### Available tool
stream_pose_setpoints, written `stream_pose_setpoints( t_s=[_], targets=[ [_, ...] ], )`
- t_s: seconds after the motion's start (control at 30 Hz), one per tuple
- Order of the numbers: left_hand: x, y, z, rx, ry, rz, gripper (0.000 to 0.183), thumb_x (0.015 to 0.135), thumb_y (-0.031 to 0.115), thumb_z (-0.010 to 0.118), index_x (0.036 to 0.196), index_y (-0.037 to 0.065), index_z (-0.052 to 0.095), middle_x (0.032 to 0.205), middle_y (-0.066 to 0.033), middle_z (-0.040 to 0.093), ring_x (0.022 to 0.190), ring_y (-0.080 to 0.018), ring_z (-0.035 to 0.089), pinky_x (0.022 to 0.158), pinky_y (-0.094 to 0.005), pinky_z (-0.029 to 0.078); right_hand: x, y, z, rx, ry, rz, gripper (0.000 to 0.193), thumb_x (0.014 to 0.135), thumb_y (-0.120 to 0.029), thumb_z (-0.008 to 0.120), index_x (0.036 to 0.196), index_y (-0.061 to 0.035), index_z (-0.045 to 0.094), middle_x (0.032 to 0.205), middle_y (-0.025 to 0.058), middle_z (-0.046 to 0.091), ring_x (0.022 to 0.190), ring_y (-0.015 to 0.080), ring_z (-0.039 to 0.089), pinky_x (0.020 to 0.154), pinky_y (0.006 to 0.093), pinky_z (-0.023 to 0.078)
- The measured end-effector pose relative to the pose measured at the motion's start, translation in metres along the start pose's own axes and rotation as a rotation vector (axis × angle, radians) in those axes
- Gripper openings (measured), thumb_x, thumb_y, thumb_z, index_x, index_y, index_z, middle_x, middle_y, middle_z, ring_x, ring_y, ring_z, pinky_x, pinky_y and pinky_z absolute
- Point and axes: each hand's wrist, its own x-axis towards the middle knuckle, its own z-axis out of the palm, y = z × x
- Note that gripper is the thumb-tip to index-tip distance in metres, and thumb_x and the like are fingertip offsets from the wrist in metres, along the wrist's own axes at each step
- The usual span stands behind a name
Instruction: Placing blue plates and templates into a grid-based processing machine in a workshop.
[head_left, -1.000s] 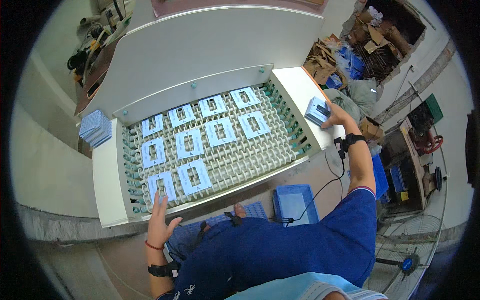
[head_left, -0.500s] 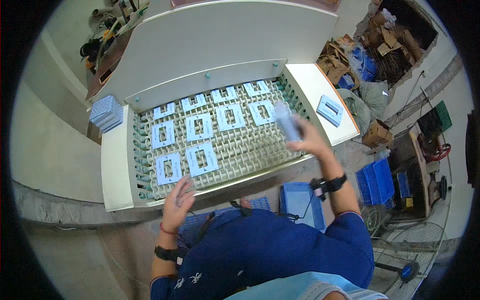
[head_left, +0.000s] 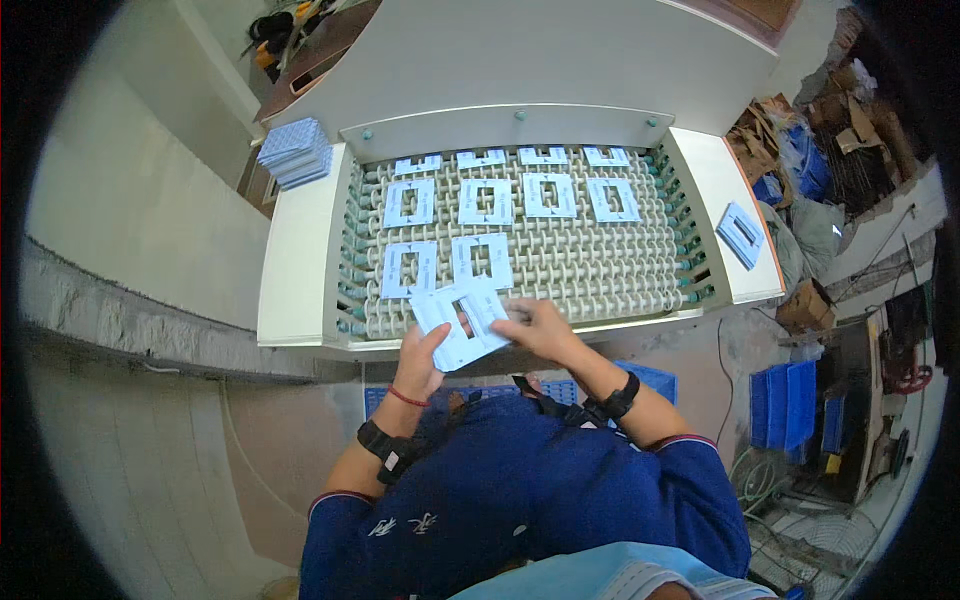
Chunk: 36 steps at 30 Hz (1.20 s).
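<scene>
Both my hands hold a light blue rectangular panel with a slot cut through its middle, tilted above the front edge of a roller conveyor. I cannot tell whether it is one panel or a thin stack. My left hand grips its lower left side, thumb on top. At its right edge, the fingers of my right hand are closed. Several similar cut-out panels lie flat in rows on the rollers; a front-row panel is just beyond my left hand.
A tall stack of light blue pieces stands on the conveyor's left ledge. More cut-out panels rest on the right ledge. Blue crates stand on the floor to the right. A white upright board closes off the back.
My right hand has come from over the right side of the rollers to the front, bringing the panel. My left hand, empty before, now grips it too. The view has shifted.
</scene>
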Motion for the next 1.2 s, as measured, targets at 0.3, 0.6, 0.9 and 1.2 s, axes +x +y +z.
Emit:
stream_pose_setpoints(
  t_s=[0.3, 0.6, 0.9, 1.2],
  targets=[
    [-0.008, 0.001, -0.02, 0.08, 0.099, 0.004, 0.038, 0.082, 0.003, 0.057, 0.117, -0.007, 0.045, 0.112, -0.0149, 0.055, 0.099, -0.0231, 0.057, 0.084, -0.0343, 0.048, 0.008, 0.023, -0.048, 0.345, 0.096, 0.26, 0.017, 0.08, -0.014, 0.064, 0.078, 0.0025, 0.064, 0.058, 0.0034, 0.057, 0.046, 0.0085, 0.051, 0.042, 0.0213, 0.041],
    [-0.016, 0.004, -0.032, -0.027, -0.033, 0.057, 0.041, 0.079, 0.003, 0.06, 0.116, -0.007, 0.046, 0.109, -0.0143, 0.057, 0.097, -0.0231, 0.058, 0.085, -0.0346, 0.048, 0.049, 0.095, -0.144, -0.214, 0.535, 0.145, 0.024, 0.073, -0.021, 0.069, 0.067, 0.0021, 0.067, 0.054, 0.007, 0.06, 0.046, 0.0116, 0.055, 0.045, 0.0273, 0.042],
    [-0.018, 0.006, -0.036, 0.05, 0.049, 0.042, 0.045, 0.078, 0.001, 0.061, 0.118, -0.007, 0.044, 0.112, -0.016, 0.055, 0.1, -0.0242, 0.057, 0.086, -0.0351, 0.047, 0.016, 0.1, -0.204, -0.482, 0.666, 0.141, 0.032, 0.074, -0.028, 0.068, 0.081, 0.0024, 0.068, 0.066, 0.01, 0.065, 0.057, 0.0135, 0.06, 0.055, 0.0295, 0.046],
    [-0.017, 0.008, -0.037, 0.124, 0.018, 0.001, 0.042, 0.08, 0.003, 0.059, 0.118, -0.008, 0.043, 0.11, -0.0156, 0.055, 0.098, -0.0234, 0.058, 0.083, -0.0338, 0.049, 0.008, -0.007, -0.005, 0.265, -0.333, 0.214, 0.022, 0.078, -0.022, 0.068, 0.078, -0.0009, 0.063, 0.063, 0.0055, 0.061, 0.05, 0.0104, 0.058, 0.043, 0.0213, 0.044]
  ],
)
